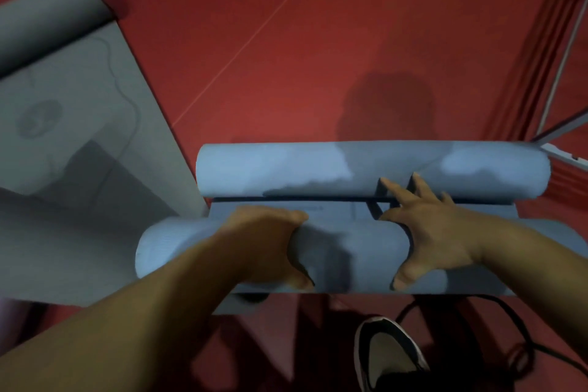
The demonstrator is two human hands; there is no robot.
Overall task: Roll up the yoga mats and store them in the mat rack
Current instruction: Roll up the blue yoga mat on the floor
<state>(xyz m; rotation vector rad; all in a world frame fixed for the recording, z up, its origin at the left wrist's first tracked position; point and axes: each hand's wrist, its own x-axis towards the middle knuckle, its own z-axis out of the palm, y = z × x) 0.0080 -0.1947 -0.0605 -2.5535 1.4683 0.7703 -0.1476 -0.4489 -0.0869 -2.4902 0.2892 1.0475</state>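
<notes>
Red floor everywhere, with a grey mat half-rolled off to the left. The blue mat lies right in front, rolled from both ends. The left hand grips the near roll, fingers curled round it — the right hand presses on it, fingers splayed wide.

- I have one view to work from, the head camera. It looks steeply down from above and behind both grips, along the forearms.
- It sits close. The left grip and right grip fill the lower middle of the frame, and the blue mat beneath them spans most of the width.
- Beyond the grips the view faces red floor.
- Out past the left grip a grey mat runs off the frame edge.
- Nearer me than the right grip, a shoe shows at the bottom edge.
- The picture is soft throughout.
</notes>
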